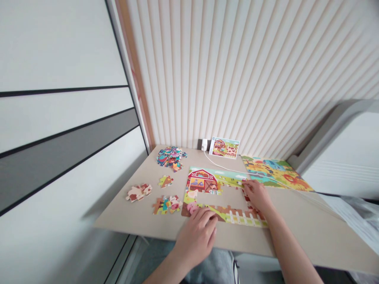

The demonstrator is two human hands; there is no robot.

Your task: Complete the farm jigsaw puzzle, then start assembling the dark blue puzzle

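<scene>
A partly assembled farm jigsaw puzzle (237, 217) lies on the table, its border joined around a gap in the middle. A red barn fills its upper left, and a white fence runs along the bottom. My left hand (198, 232) rests at the lower edge near the pink pig, fingers laid down and slightly bent. At the right side my right hand (258, 195) has its fingers together on a puzzle piece at the border, mostly hidden beneath them. Left of the puzzle lie joined cow pieces (139, 192), a loose green-and-brown piece (166, 181) and more farm pieces (167, 204).
A heap of blue puzzle pieces (171, 157) sits at the back left. A picture card (224, 147) leans by the wall beside a white plug (204, 144), whose cable crosses the puzzle's far edge. An assembled animal puzzle (276, 172) lies at the back right.
</scene>
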